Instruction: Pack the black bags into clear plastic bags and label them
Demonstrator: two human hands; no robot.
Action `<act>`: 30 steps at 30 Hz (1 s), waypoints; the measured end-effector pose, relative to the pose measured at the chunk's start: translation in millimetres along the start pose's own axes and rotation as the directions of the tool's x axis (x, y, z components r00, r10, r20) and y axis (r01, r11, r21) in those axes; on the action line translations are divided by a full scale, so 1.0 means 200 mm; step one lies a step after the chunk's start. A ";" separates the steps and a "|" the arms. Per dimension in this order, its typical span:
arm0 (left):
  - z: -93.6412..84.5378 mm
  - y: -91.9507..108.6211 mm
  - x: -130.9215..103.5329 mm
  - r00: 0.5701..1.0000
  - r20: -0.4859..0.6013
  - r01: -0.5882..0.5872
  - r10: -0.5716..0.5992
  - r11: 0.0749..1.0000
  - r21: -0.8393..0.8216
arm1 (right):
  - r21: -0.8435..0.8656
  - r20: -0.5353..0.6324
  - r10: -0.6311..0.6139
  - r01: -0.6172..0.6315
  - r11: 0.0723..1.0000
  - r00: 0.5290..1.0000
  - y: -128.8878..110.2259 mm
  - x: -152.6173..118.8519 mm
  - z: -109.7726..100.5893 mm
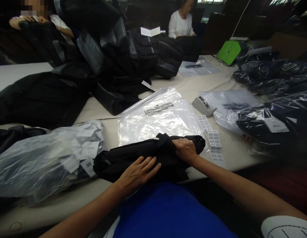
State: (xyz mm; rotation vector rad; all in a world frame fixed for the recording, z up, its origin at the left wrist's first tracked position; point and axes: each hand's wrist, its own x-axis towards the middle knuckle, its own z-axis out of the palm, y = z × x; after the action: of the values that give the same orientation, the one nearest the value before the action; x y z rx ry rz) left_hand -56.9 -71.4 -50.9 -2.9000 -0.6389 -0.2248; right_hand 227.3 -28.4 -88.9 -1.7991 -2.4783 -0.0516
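A folded black bag [133, 148] lies across the near edge of the table, in front of my body. My left hand [138, 172] rests on its near side with the fingers spread. Toward the bag's right end, my right hand [185, 150] grips the black fabric, its fingers curled over the top. Just beyond the bag is a stack of clear plastic bags [160, 124] with dark print. A strip of white labels [213, 137] runs along the right side of that stack.
A wrapped bag [51, 158] lies at left, black bags [113, 59] are heaped behind. A grey tape dispenser [203, 106] stands right of the plastic. Plastic-wrapped dark bags [280, 122] and part of another person's hand [247, 138] are at right. Two people sit beyond the table [104, 127].
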 end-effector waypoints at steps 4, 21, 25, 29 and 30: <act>0.04 -0.02 -0.07 0.981 -0.180 -0.042 0.078 0.979 0.198 | 0.018 0.039 0.014 -0.015 1.000 0.999 0.01 0.04 -0.07; 0.01 -0.33 0.04 0.817 0.343 0.550 -0.464 0.445 -0.707 | 0.334 0.530 -0.254 0.077 0.940 0.809 0.11 0.35 -0.26; 0.00 -0.26 0.00 0.869 -0.078 0.413 -0.488 0.803 -0.431 | 0.435 0.542 -0.308 0.052 0.899 0.782 0.13 0.35 -0.25; -0.03 -0.29 0.01 0.829 -0.025 0.524 -0.558 0.793 -0.310 | 0.482 0.523 -0.281 -0.007 0.876 0.805 0.17 0.35 -0.28; -0.02 -0.32 0.02 0.791 0.089 0.595 -0.605 0.728 -0.340 | 0.535 0.511 -0.295 -0.030 0.844 0.807 0.18 0.35 -0.29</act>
State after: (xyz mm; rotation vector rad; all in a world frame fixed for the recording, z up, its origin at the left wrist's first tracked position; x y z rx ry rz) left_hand -81.5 -12.7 -37.5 -2.8803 -1.6932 -0.5035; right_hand 242.4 43.9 -25.4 -1.5295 -2.5859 1.2240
